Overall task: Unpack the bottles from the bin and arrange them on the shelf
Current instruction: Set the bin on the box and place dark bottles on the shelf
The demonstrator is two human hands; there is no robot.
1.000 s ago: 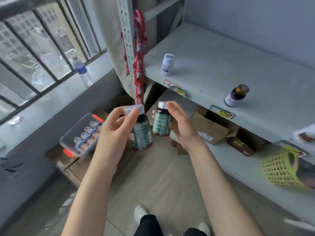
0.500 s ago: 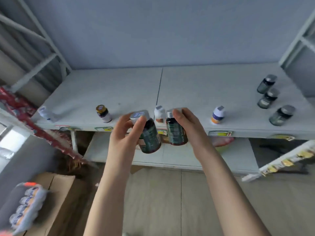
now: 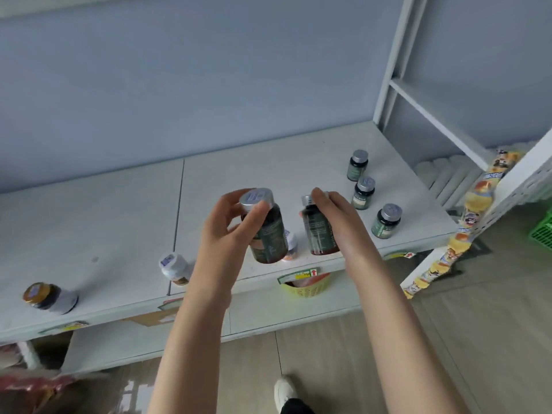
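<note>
Two dark green-labelled bottles with silver caps, mid-frame, held above the white shelf (image 3: 119, 228): left hand (image 3: 227, 234) clamped on the left bottle (image 3: 267, 231) at cap and shoulder; right hand (image 3: 337, 222) clamped on the right bottle (image 3: 319, 231) by its cap. Three matching bottles (image 3: 364, 192) stand right of centre on the shelf. White-capped bottle (image 3: 174, 268) and gold-capped jar (image 3: 49, 297) sit lower left. Yellow basket (image 3: 304, 289) below the shelf edge; contents and label writing illegible.
</note>
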